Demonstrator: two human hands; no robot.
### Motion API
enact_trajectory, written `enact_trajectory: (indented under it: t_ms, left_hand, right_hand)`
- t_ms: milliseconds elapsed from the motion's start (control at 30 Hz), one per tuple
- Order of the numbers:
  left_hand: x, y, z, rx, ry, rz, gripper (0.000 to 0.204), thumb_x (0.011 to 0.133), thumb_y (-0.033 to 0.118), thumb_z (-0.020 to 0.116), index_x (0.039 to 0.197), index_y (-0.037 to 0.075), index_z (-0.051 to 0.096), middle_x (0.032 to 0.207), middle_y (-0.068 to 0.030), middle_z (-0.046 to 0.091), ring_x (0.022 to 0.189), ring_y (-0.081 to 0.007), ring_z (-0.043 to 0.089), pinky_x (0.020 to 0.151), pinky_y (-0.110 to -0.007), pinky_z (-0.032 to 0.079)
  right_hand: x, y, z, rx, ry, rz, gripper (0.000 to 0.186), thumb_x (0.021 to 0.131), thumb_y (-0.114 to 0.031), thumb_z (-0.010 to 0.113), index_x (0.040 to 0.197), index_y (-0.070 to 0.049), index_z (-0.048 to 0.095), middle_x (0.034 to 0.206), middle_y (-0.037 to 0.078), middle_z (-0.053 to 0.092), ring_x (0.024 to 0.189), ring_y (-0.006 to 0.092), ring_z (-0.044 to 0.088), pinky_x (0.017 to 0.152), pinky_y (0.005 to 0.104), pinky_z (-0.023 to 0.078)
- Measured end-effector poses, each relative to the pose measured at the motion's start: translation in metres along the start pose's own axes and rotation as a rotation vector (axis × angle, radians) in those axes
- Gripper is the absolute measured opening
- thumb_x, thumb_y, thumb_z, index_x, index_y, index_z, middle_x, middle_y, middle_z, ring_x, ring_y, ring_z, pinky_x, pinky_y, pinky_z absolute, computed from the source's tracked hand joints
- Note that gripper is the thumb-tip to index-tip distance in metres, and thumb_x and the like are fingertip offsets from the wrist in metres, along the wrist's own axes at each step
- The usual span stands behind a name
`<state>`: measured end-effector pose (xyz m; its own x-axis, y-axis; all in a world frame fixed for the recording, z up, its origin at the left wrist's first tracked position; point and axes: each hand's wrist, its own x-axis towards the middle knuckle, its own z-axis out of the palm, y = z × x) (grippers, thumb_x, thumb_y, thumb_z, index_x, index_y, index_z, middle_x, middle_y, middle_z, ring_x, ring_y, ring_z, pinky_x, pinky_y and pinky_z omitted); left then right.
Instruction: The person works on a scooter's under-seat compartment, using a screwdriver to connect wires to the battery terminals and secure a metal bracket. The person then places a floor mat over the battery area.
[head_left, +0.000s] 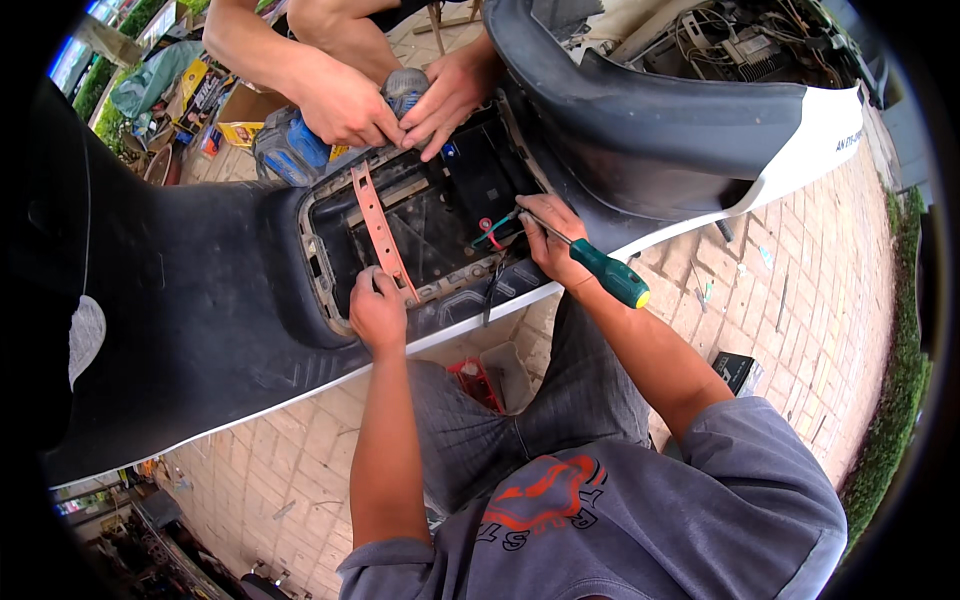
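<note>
My left hand (pixel 378 312) has its fingers curled on the lower end of a perforated salmon-coloured strap (pixel 377 225), which spans an open battery compartment (pixel 315 260) in a black scooter floorboard. My right hand (pixel 553 235) grips a screwdriver (pixel 612 272) with a green handle and yellow end cap, held over the compartment's right rim. Beside its shaft are a thin green wire and a red ring on a black battery (pixel 480 180). Across from me, a co-worker's two hands (pixel 345 110) are around a grey-and-blue power drill (pixel 405 90) at the compartment's far rim.
The scooter's raised black-and-white body (pixel 660 150) fills the upper right, with exposed wiring above. A blue tool bag (pixel 290 150), cardboard box (pixel 243 112) and mixed items lie at upper left. Below the scooter, a red-and-grey container (pixel 505 375) and black box (pixel 733 372) rest on brick paving (pixel 780 300).
</note>
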<state>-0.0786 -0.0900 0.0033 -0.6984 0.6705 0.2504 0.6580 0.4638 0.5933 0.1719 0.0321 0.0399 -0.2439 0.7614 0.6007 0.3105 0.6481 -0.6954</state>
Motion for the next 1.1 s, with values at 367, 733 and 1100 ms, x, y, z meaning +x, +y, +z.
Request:
enact_trajectory:
  t_ms: [367,733,1100]
  left_hand:
    - [0.001,0.001,0.000,-0.048,0.016,0.021,0.025,0.094,0.024,0.056,0.102,0.006,0.070,0.091,-0.0168,0.070,0.082,-0.0352,0.068,0.075,-0.043,0.052]
    - [0.004,0.010,-0.001,-0.065,-0.055,-0.045,0.023,0.093,0.023,0.058,0.104,0.007,0.069,0.102,-0.0135,0.070,0.097,-0.0337,0.063,0.083,-0.045,0.050]
    - [0.004,0.007,0.000,-0.020,-0.053,-0.019,0.023,0.093,0.025,0.058,0.102,0.008,0.070,0.100,-0.0121,0.071,0.097,-0.0335,0.064,0.083,-0.045,0.051]
  right_hand:
    - [0.001,-0.002,0.000,-0.005,0.007,-0.003,0.023,0.084,0.001,0.067,0.107,-0.002,0.068,0.097,0.016,0.067,0.085,0.0358,0.066,0.075,0.0382,0.054]
    - [0.001,-0.001,-0.001,-0.033,-0.019,-0.027,0.021,0.086,0.003,0.065,0.108,0.001,0.066,0.096,0.018,0.066,0.085,0.0354,0.066,0.075,0.0370,0.054]
    - [0.001,-0.002,0.000,-0.021,0.003,-0.005,0.022,0.084,0.000,0.067,0.105,-0.003,0.068,0.096,0.015,0.067,0.085,0.0361,0.065,0.074,0.0386,0.054]
